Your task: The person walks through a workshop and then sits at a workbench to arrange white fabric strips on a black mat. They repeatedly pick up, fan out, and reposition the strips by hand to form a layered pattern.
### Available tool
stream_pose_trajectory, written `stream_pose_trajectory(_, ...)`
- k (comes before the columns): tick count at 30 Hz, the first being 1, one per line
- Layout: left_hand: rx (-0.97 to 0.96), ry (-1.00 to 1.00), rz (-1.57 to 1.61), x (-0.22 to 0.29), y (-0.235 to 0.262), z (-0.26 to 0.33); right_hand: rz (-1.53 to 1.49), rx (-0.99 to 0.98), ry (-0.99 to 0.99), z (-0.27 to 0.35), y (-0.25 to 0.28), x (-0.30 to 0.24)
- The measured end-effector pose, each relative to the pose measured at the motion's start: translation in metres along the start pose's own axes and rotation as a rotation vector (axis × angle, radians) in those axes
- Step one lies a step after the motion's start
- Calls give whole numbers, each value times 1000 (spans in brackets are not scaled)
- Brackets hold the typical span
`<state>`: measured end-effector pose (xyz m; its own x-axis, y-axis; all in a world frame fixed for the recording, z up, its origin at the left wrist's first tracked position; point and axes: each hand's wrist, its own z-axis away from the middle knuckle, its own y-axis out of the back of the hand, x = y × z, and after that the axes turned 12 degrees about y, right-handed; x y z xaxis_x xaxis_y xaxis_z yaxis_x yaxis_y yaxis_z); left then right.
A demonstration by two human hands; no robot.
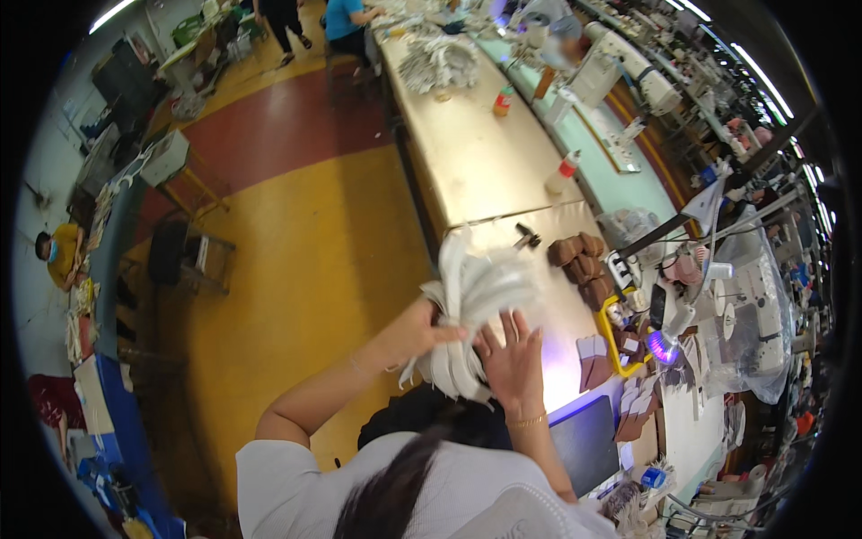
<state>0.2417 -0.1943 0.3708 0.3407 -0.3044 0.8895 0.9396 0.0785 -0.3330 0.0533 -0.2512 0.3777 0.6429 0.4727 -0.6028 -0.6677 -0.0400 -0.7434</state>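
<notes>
A thick bundle of white strips [456, 366], curved and loosely fanned out, is in front of me at the near end of the long table. My left hand [418, 331] is closed around its left side, with the thumb lying across the strips. My right hand [515, 366] is at the bundle's right side, its fingers stretched out and spread, the palm beside the strips. The upper part of the bundle is blurred. A small hammer [527, 236] lies on the table just beyond it.
Brown stacked pieces [579, 260] and a yellow basket [607, 337] stand to the right. A purple-lit lamp [663, 347] and a dark board [585, 442] are nearer. Bottles [563, 172] and a white pile [435, 65] lie farther along the table. A stool [208, 260] stands left.
</notes>
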Motion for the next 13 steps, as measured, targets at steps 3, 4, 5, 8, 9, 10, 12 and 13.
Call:
stream_pose_trajectory(3, 165, 128, 188, 24, 35, 35, -42, -138, 145, -19, -39, 14)
stream_pose_trajectory(4, 209, 81, 246, 27, 46, 45, -62, -282, 224, -30, -46, 22)
stream_pose_trajectory(5, 253, 31, 304, 28, 57, 55, -111, -327, 217, -33, -55, 31)
stream_pose_trajectory(8, 362, -98, 493, 35, 81, 74, -180, -409, 112, -51, -85, 56)
stream_pose_trajectory(9, 390, -135, 541, 38, 86, 79, -154, -384, 20, -58, -90, 69)
stream_pose_trajectory(10, 408, -181, 582, 42, 94, 82, -127, -366, -62, -66, -98, 79)
stream_pose_trajectory(12, 446, -167, 535, 39, 118, 88, -37, -245, -372, -80, -118, 99)
stream_pose_trajectory(13, 467, -163, 480, 37, 132, 92, 33, -235, -469, -84, -128, 113)
